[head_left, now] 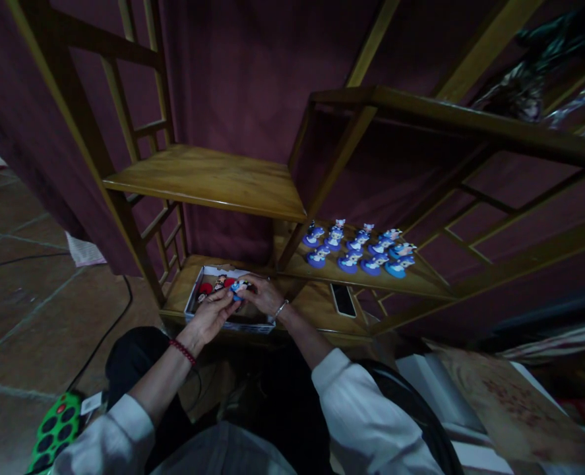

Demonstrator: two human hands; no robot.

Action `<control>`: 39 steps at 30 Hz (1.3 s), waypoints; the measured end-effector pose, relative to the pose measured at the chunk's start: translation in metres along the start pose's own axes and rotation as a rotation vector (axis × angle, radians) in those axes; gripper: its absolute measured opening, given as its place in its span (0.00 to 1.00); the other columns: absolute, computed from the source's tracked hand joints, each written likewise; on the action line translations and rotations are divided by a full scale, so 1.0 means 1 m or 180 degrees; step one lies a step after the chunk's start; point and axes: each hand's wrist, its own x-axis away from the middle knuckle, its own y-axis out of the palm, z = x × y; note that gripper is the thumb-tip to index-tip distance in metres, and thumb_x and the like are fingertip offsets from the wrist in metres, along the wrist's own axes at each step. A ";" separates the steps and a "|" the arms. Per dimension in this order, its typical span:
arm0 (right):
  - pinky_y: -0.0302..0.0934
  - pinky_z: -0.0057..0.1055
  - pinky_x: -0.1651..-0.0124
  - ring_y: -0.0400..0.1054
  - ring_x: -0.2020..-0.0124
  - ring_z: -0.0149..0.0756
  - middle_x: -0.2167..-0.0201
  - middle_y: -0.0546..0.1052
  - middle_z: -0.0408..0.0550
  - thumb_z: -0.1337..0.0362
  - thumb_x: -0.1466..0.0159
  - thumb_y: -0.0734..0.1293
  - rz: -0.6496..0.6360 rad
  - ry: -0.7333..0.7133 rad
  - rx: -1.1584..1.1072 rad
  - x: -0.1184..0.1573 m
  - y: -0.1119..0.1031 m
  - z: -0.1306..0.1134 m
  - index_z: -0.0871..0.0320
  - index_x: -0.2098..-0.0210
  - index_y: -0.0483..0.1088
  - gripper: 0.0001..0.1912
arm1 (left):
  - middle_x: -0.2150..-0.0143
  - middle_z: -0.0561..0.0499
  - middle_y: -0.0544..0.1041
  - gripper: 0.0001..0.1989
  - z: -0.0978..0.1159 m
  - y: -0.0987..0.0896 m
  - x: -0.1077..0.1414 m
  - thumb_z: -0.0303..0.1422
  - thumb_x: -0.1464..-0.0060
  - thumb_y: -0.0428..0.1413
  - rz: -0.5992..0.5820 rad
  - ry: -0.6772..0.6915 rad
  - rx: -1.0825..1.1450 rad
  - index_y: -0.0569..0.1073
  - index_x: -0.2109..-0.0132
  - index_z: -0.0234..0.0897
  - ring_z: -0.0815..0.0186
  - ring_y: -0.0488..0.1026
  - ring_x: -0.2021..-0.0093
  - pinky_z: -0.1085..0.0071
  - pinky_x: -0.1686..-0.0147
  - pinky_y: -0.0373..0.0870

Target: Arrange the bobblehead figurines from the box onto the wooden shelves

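Observation:
Both hands meet over an open white box [193, 305] on the lowest wooden shelf. Between them is a small blue and white figurine [239, 287]. My left hand [213, 315] has its fingers closed on the figurine's blue base from the left. From the right, my right hand [265, 295] pinches the same figurine near its top. Red and black figurines [219, 282] lie in the box behind the hands. On the shelf to the right, several figurines on purple and blue bases [348, 260] stand upright in rows.
A phone [343, 300] lies on the low shelf, right of the box. An upper wooden shelf [208, 178] overhangs the box, and a slanted post [322, 198] divides the shelving. A green object with black circles [57, 429] is on the floor at lower left, near a black cable.

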 end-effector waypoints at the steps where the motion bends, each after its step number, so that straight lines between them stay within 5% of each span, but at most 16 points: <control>1: 0.58 0.31 0.56 0.66 0.59 0.35 0.62 0.73 0.47 0.59 0.42 0.65 -0.0014 -0.0032 0.0022 -0.001 -0.001 0.000 0.57 0.59 0.71 0.12 | 0.67 0.47 0.77 0.08 -0.001 0.001 -0.001 0.16 0.52 0.54 -0.0008 0.0015 0.0053 0.76 0.68 0.28 0.71 0.75 0.68 0.77 0.66 0.74; 10: 0.59 0.31 0.56 0.66 0.60 0.35 0.63 0.73 0.47 0.58 0.42 0.65 -0.0190 -0.0142 0.0077 -0.003 -0.011 0.001 0.57 0.58 0.71 0.14 | 0.67 0.47 0.77 0.07 -0.008 -0.002 -0.009 0.17 0.51 0.54 -0.0103 -0.0077 0.0216 0.75 0.70 0.28 0.71 0.75 0.67 0.77 0.64 0.74; 18: 0.59 0.34 0.50 0.67 0.54 0.35 0.54 0.73 0.45 0.60 0.43 0.66 0.0345 0.0295 -0.0441 -0.007 0.019 0.015 0.53 0.51 0.66 0.20 | 0.62 0.47 0.78 0.10 0.004 -0.005 -0.010 0.17 0.49 0.51 0.0083 0.0111 0.0327 0.75 0.65 0.30 0.70 0.74 0.63 0.68 0.54 0.71; 28: 0.61 0.36 0.51 0.69 0.58 0.37 0.60 0.76 0.45 0.57 0.44 0.65 0.0541 0.0633 -0.0819 0.004 0.025 0.020 0.56 0.58 0.71 0.15 | 0.67 0.49 0.78 0.09 -0.006 -0.006 -0.010 0.16 0.49 0.51 0.0220 0.0108 0.0303 0.74 0.67 0.30 0.70 0.75 0.66 0.71 0.60 0.74; 39: 0.62 0.35 0.52 0.70 0.59 0.36 0.63 0.77 0.43 0.57 0.45 0.67 0.0636 0.0613 -0.0852 0.016 0.029 0.029 0.53 0.60 0.72 0.14 | 0.68 0.48 0.78 0.04 -0.008 0.000 0.001 0.22 0.49 0.54 0.0034 0.0136 -0.0087 0.75 0.67 0.29 0.70 0.75 0.68 0.65 0.56 0.73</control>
